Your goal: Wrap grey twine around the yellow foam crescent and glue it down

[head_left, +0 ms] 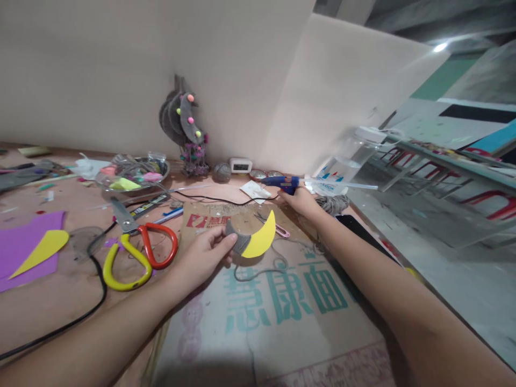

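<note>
My left hand (pixel 203 257) pinches a yellow foam crescent (pixel 262 239) whose lower end is wrapped in grey twine; it is held just above a flattened cardboard box (pixel 282 312) with green print. Loose grey twine (pixel 258 271) trails from it onto the cardboard. My right hand (pixel 300 201) reaches to the far side of the table and is closed round a blue glue gun (pixel 284 183), whose glue stick (pixel 350 185) sticks out to the right.
Big scissors (pixel 139 250) with yellow and red handles lie left of the cardboard. Further left are purple foam (pixel 24 239) with a yellow cutout, a black cable (pixel 80 317), a bowl of scraps (pixel 133 177). A clear bottle (pixel 355 156), twine balls and a decorated crescent ornament (pixel 183 123) stand at the back.
</note>
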`<state>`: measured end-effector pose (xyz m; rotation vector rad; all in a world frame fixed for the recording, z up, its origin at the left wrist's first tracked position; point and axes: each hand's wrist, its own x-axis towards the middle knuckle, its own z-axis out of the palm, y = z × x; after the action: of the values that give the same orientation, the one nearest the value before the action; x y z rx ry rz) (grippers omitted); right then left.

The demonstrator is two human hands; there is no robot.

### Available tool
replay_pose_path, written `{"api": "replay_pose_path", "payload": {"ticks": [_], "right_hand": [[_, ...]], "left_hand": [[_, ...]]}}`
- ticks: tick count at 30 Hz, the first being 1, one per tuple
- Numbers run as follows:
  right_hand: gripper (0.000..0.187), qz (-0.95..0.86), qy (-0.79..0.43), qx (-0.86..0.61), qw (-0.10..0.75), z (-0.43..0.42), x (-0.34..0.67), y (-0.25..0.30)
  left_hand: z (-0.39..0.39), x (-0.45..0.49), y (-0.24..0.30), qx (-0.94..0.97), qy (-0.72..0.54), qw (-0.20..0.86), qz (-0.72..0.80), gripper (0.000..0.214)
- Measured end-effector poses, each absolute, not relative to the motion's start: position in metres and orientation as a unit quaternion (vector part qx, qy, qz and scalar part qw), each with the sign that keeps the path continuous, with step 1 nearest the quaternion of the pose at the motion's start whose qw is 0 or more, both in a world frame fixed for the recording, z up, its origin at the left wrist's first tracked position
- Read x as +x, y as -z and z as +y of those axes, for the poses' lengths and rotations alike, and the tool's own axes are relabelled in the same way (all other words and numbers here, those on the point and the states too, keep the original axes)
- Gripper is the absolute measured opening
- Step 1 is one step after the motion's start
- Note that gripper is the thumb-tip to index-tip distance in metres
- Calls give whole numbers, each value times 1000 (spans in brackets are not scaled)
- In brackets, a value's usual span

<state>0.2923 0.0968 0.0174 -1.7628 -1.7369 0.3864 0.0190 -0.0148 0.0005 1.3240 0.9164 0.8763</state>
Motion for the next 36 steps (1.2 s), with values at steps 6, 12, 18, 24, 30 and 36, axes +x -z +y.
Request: {"api": "replay_pose_path", "payload": {"ticks": [6,12,18,24,30,36], "right_hand": [[33,-652,-207,-648,335,51,294,-44],[26,-623,-319,-573,427,-10,281,-49],[24,-678,-325,-554,357,-55,269,-36],[38,-748,-328,-482,317,-65,260,-29],[40,-758,-286,-514,281,-65,256,-22],[38,-752,-274,-534,272,-63,257,-17]], "left_hand": [[-15,18,-2,583,-376,589,414,26],[-14,18,-1,584,-374,590,414,26],[-15,18,-2,578,-376,593,415,24],[-14,18,-3,541,-389,604,438,23],[-15,17,-4,571,-376,573,452,22],[-14,19,-5,561,-374,580,457,21]]}}
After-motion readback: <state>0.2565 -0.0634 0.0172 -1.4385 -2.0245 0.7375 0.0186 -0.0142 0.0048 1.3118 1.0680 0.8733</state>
